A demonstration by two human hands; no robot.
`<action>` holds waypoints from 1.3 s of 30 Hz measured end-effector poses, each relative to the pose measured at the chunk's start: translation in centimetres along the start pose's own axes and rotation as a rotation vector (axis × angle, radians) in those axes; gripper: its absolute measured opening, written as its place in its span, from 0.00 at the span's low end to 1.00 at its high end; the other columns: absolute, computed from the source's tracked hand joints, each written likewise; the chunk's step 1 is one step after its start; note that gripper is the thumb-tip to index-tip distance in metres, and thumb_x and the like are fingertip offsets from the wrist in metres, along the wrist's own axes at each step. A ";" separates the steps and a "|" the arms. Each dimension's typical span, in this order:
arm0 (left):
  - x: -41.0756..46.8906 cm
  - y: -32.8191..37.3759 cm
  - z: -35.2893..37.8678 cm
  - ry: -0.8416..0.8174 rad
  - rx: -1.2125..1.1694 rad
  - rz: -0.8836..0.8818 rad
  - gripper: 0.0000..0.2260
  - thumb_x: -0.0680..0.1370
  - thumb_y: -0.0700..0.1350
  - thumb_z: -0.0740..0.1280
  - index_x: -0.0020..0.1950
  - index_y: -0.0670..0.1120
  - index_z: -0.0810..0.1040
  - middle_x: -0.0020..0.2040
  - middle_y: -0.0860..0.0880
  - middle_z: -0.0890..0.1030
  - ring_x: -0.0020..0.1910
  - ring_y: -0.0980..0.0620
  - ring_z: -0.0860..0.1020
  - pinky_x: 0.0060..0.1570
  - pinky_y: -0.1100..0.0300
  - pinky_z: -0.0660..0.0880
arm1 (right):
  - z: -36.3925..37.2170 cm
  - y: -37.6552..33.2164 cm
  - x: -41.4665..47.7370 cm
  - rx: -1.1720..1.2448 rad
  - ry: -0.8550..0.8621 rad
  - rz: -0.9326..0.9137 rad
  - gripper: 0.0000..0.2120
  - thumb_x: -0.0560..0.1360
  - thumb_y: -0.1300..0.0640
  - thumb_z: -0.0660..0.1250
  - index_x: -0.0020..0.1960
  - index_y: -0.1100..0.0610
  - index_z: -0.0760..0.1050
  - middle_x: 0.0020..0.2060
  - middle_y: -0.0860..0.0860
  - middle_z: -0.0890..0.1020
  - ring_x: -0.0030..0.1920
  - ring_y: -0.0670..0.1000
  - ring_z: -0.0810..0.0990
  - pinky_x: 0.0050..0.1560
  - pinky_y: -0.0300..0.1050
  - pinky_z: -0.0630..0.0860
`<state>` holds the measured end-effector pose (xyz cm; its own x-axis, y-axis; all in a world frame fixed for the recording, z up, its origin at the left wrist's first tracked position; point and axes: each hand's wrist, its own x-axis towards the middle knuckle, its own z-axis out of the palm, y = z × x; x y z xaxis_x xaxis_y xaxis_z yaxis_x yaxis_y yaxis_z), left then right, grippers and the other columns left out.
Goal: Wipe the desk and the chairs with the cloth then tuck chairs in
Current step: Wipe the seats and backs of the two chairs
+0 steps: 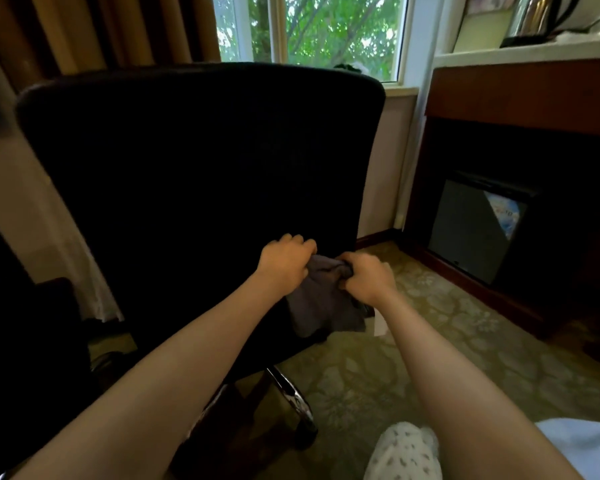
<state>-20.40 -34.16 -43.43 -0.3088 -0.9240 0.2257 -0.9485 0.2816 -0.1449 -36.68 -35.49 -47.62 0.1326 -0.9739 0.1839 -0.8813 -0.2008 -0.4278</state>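
The black chair (pixel 187 168) is standing with its back to me, filling the left side. My left hand (pixel 284 263) is curling its fingers tight round the top of the grey cloth (pixel 321 306), which is hanging at the backrest's lower right corner. My right hand (pixel 368 280) is gripping the cloth's other end, fingers bunched. The wooden desk (pixel 520 95) is standing farther right.

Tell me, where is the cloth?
In the head view the grey cloth hangs mid-frame, gripped by the left hand and right hand, before the black chair's back.
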 end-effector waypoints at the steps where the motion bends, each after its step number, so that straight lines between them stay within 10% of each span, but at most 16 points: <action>1: -0.2 -0.5 -0.7 0.020 -0.031 -0.019 0.16 0.77 0.45 0.63 0.65 0.49 0.68 0.62 0.47 0.72 0.63 0.46 0.69 0.55 0.54 0.70 | -0.4 -0.7 0.0 -0.021 0.035 -0.027 0.16 0.73 0.53 0.64 0.61 0.48 0.73 0.57 0.51 0.78 0.60 0.57 0.74 0.58 0.54 0.67; 25: 19.2 7.7 -11.9 0.067 0.017 0.220 0.14 0.78 0.41 0.61 0.64 0.44 0.71 0.59 0.45 0.73 0.59 0.46 0.71 0.44 0.57 0.70 | -15.8 6.8 13.4 0.374 0.376 0.320 0.12 0.72 0.61 0.68 0.54 0.54 0.80 0.50 0.56 0.76 0.49 0.54 0.75 0.45 0.43 0.69; 30: 22.6 7.2 -16.8 0.331 0.064 0.275 0.11 0.57 0.41 0.77 0.36 0.46 0.80 0.36 0.47 0.79 0.34 0.48 0.77 0.28 0.60 0.71 | -22.1 7.0 18.2 0.441 0.398 0.406 0.11 0.72 0.59 0.67 0.53 0.52 0.80 0.50 0.54 0.78 0.47 0.51 0.76 0.46 0.43 0.73; 39: 24.9 0.9 -21.5 0.055 -0.409 -0.262 0.10 0.77 0.44 0.59 0.51 0.47 0.80 0.51 0.46 0.80 0.52 0.45 0.77 0.44 0.56 0.71 | -27.1 1.2 25.9 0.546 0.301 0.270 0.10 0.69 0.59 0.68 0.49 0.51 0.80 0.47 0.53 0.81 0.47 0.51 0.79 0.47 0.44 0.77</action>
<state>-30.49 -51.30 -17.25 -0.0485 -0.9653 0.2565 -0.9413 0.1300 0.3115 -46.58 -58.10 -19.35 -0.2619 -0.9414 0.2125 -0.5000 -0.0560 -0.8642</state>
